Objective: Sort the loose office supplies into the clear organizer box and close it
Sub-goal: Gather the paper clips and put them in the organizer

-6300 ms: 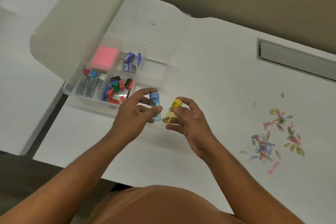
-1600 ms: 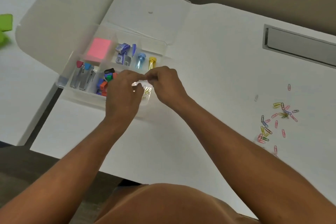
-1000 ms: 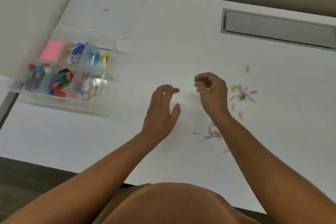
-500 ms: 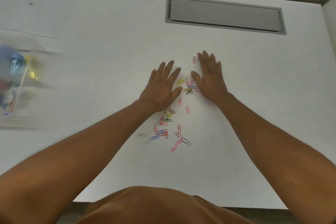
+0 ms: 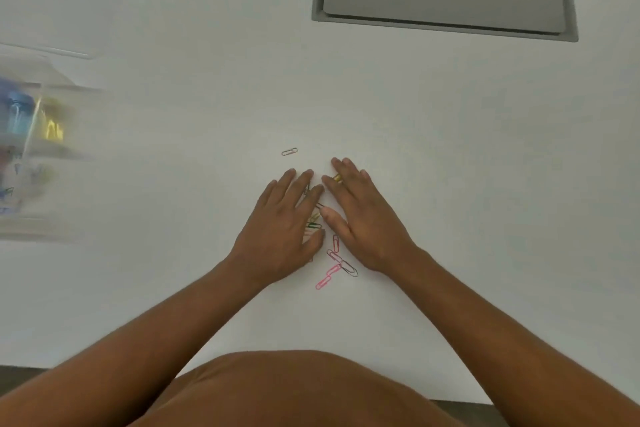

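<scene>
Coloured paper clips lie loose on the white desk at the centre. My left hand and my right hand lie flat side by side on the desk, fingers straight, covering most of the clips. A few clips show in the gap between the two hands and just below them. One single clip lies apart, beyond my left fingertips. The clear organizer box sits blurred at the left edge, open, with a blue and a yellow item inside.
A grey cable hatch is set into the desk at the back right. The desk's front edge runs along the bottom of the view, with my torso below it.
Both hands have slid toward me and closer together, bunching the scattered clips between and under them. One clip was left behind beyond the left fingertips.
</scene>
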`<state>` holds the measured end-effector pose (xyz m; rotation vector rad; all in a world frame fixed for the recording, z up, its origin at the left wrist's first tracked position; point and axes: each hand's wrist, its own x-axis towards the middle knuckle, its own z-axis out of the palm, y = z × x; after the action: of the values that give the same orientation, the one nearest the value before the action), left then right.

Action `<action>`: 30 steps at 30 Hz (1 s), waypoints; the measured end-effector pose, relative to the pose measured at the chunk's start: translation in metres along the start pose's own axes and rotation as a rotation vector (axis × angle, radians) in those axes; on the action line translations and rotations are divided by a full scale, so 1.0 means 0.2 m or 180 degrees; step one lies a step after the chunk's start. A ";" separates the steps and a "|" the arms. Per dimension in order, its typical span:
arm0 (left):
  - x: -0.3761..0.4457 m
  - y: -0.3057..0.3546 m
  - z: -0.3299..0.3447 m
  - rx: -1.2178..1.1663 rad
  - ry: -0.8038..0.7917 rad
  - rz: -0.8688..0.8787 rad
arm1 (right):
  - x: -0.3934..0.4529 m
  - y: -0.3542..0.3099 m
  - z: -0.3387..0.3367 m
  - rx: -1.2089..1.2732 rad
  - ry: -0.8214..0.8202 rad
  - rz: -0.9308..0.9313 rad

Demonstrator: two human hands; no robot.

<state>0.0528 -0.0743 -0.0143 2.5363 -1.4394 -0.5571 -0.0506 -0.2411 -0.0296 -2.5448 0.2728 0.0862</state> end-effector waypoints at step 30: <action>-0.03 0.02 0.01 0.0714 -0.0105 0.0358 | -0.13 -0.23 0.08 -0.0585 0.0296 0.0351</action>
<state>0.0460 -0.0708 -0.0130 2.5998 -1.7333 -0.4436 -0.0669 -0.1907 -0.0151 -2.7191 0.4611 0.0367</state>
